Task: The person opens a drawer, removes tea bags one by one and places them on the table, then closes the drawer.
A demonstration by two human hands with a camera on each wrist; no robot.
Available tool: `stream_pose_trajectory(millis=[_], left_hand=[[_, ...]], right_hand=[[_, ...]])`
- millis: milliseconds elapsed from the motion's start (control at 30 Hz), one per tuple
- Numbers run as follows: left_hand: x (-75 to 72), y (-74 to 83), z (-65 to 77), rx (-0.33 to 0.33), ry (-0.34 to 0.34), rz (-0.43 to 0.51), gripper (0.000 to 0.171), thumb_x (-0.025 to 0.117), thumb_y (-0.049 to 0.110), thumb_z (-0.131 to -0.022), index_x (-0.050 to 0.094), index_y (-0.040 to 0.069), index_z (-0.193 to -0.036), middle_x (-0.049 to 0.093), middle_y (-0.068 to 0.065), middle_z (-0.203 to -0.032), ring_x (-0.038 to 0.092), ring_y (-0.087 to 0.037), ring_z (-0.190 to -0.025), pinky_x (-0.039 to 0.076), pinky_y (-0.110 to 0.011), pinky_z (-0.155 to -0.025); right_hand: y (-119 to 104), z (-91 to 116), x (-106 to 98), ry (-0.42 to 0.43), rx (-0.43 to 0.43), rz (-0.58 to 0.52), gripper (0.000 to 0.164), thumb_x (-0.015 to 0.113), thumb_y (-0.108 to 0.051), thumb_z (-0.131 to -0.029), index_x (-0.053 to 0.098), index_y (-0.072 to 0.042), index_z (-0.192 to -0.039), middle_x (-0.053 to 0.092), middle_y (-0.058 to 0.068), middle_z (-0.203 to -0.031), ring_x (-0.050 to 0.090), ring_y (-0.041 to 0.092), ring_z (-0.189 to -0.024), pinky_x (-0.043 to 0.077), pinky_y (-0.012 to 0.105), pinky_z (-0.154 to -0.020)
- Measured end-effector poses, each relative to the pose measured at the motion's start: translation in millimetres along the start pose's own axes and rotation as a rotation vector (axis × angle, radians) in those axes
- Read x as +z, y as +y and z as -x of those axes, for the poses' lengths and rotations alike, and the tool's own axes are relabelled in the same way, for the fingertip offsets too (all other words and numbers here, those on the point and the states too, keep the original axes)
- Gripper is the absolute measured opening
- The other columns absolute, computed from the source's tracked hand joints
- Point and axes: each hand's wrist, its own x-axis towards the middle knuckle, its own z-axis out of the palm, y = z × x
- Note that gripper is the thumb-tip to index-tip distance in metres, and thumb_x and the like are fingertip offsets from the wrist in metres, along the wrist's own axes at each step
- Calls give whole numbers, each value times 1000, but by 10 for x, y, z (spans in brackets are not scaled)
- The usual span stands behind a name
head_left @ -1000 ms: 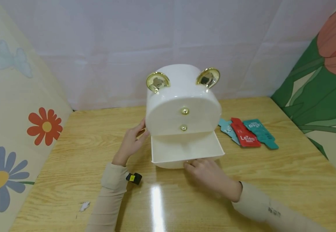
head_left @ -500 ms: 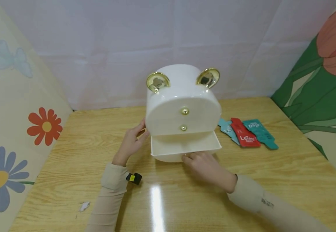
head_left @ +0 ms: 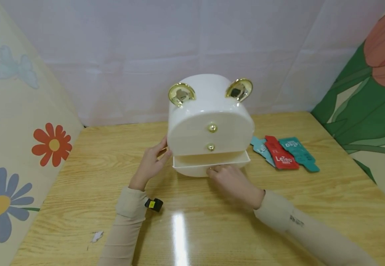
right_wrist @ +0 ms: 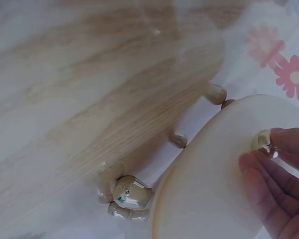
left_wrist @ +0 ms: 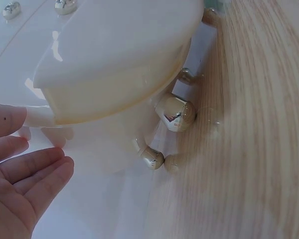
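A white storage box (head_left: 192,136) with two gold ears and gold knobs stands mid-table. Its bottom drawer (head_left: 190,171) sticks out partway at the front. In the right wrist view, my right hand (head_left: 232,181) pinches the drawer's gold knob (right_wrist: 260,141) between thumb and fingers. With fingers extended, my left hand (head_left: 150,162) rests against the box's left side. The left wrist view has that hand's fingers (left_wrist: 45,174) along the white wall, beside the protruding drawer. Rounded gold feet (left_wrist: 177,113) show beneath the box.
Right of the box lie a light-blue sachet (head_left: 262,149), a red sachet (head_left: 281,153) and a teal sachet (head_left: 298,153), partly overlapping. A small black item (head_left: 154,204) with a yellow square is beside the left cuff. A whitish scrap or patch (head_left: 97,236) marks the table's front left.
The right hand has pushed the bottom drawer inward, away from the person, so less of it sticks out. The left hand and box have stayed put.
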Motion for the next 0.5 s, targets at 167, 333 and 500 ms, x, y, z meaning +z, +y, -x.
stream_pose_trajectory(millis=[167,333,500], left_hand=[[-4,-1,3,-2,-1,-3,50,54,0,-89,35,-11,-134,45,-24,-128,49,-32,-112,46,-48,-86],[5,-61,5,-5,-10,-23,51,54,3,-89,34,-9,-135,45,-23,-129,49,-31,-113,47,-47,-86],[7,-24,5,-41,-21,-40,51,54,3,-90,34,-10,-135,44,-23,-130,48,-32,-113,46,-46,-88]], right_hand=[[48,-43,36,13,6,-8,22,64,5,-71,65,-4,-91,64,6,-79,59,20,-65,51,33,-50],[80,-87,54,19,13,-16,21,64,6,-70,64,-4,-89,63,6,-78,58,19,-62,50,32,-48],[112,-142,62,1,19,-19,22,62,8,-72,65,-3,-90,63,7,-77,58,18,-59,48,30,-46]])
